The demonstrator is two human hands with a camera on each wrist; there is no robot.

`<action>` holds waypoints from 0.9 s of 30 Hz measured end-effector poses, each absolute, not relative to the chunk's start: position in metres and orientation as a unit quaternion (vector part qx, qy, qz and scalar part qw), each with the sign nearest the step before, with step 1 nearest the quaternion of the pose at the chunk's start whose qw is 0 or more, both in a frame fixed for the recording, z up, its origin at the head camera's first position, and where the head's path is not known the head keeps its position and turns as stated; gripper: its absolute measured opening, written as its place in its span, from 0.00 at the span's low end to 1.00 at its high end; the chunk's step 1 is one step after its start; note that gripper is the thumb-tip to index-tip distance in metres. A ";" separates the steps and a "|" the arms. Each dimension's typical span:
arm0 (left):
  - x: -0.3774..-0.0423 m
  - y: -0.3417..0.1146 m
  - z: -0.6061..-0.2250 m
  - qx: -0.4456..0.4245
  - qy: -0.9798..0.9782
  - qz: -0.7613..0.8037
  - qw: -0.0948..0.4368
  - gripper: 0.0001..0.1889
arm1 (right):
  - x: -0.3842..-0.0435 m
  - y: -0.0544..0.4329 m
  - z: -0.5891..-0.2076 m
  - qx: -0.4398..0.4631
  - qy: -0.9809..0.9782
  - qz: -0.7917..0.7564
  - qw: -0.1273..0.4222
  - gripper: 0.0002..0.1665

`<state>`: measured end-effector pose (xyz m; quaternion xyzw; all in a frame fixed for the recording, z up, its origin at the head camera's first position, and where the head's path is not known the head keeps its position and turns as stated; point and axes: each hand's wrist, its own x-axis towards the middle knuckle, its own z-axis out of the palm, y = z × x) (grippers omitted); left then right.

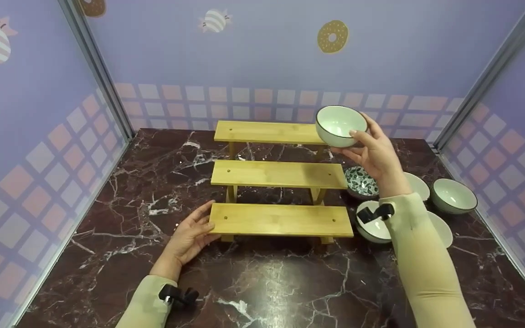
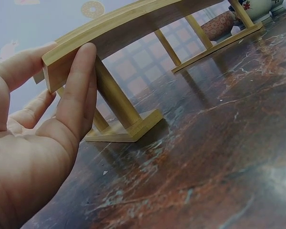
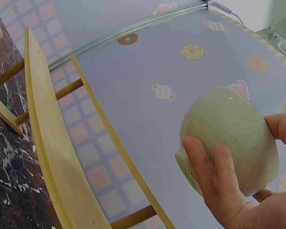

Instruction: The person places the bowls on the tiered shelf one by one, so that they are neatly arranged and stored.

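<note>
A three-step wooden rack [image 1: 280, 219] stands on the dark marbled table. My left hand [image 1: 193, 237] grips the left end of its lowest board; in the left wrist view, the thumb and fingers [image 2: 78, 90] pinch that board's end from both sides. My right hand [image 1: 374, 152] holds a pale green bowl [image 1: 341, 120] with a dark rim, raised in front of the top board's right end. The thumb lies at the rim and the fingers spread under the bowl [image 3: 229, 138], near its foot, as the right wrist view shows.
Right of the rack sit a dark patterned bowl [image 1: 362, 182], a white bowl [image 1: 374, 228] with a dark rim, and a pale green bowl [image 1: 455, 197]. More pale dishes [image 1: 441, 230] are partly hidden by my right arm. Patterned panels [image 1: 271, 54] enclose the table [image 1: 121, 264].
</note>
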<state>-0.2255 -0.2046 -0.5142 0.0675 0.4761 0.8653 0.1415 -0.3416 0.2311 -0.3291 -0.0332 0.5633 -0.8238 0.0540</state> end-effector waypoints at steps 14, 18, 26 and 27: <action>-0.226 -0.204 -0.516 0.071 0.478 0.865 0.138 0.42 | -0.363 0.174 -0.327 -0.031 0.579 -0.810 0.080 0.44; -0.226 -0.204 -0.516 0.072 0.478 0.864 0.139 0.42 | -0.367 0.157 -0.326 -0.025 0.598 -0.797 0.085 0.45; -0.226 -0.204 -0.517 0.071 0.478 0.864 0.139 0.42 | -0.376 0.125 -0.325 -0.023 0.601 -0.794 0.081 0.44; -0.227 -0.204 -0.517 0.071 0.478 0.864 0.139 0.42 | -0.377 0.121 -0.325 -0.024 0.599 -0.796 0.080 0.44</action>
